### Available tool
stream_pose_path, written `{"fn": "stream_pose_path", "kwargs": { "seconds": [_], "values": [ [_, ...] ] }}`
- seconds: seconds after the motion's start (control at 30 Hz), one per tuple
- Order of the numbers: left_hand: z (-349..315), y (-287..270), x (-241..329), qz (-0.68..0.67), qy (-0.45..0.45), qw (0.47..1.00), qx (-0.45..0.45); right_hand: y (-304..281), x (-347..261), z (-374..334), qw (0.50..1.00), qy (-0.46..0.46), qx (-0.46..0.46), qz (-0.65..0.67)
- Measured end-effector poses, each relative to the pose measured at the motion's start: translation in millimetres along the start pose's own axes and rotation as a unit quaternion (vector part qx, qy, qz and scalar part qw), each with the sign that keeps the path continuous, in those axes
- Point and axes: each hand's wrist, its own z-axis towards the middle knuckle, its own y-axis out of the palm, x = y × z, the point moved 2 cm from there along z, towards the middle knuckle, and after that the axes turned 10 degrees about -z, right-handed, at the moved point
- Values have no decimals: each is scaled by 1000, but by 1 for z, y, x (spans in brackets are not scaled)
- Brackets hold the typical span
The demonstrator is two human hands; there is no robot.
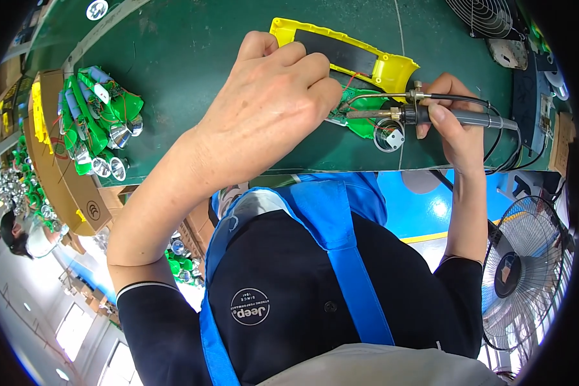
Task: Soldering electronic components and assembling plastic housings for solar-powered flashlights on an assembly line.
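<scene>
My right hand grips a soldering iron with a thin metal feed tube clamped alongside it. The iron's tip points left over a green lamp housing, which has a round reflector and thin red wires. My left hand is closed above the left end of this housing. Its fingertips are turned away, so whatever they pinch is hidden. Just beyond both hands lies a yellow plastic shell half with a black panel inside, partly covered by my left fingers.
Several green lamp housings with batteries and reflectors are bunched on the left of the green table. Beside them stands a cardboard box. A dark blue box with cables is at right; a fan stands below it.
</scene>
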Motion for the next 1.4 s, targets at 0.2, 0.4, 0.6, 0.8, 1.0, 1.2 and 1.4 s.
{"fn": "stream_pose_path", "kwargs": {
  "seconds": [0.2,0.4,0.6,0.8,1.0,1.2,1.4],
  "values": [
    [0,0,2,11,-2,1000,-2,2,1,-2,1000,0,15,-17],
    [0,-1,5,14,-3,1000,-6,-8,10,-11,998,-10,26,51],
    [2,-2,4,9,-10,1000,-11,-9,15,-9,995,-28,55,84],
    [26,-28,-29,-205,-73,974,54,-19,9,-6,979,-121,91,138],
    [41,-11,-61,-76,-24,995,-57,-1,-21,24,948,-268,174,8],
    [-22,-20,-18,-17,20,999,20,10,-27,68,937,-293,177,-67],
    [-48,-8,-32,-76,-18,992,100,17,-34,145,904,-266,201,-267]
  ]
}}
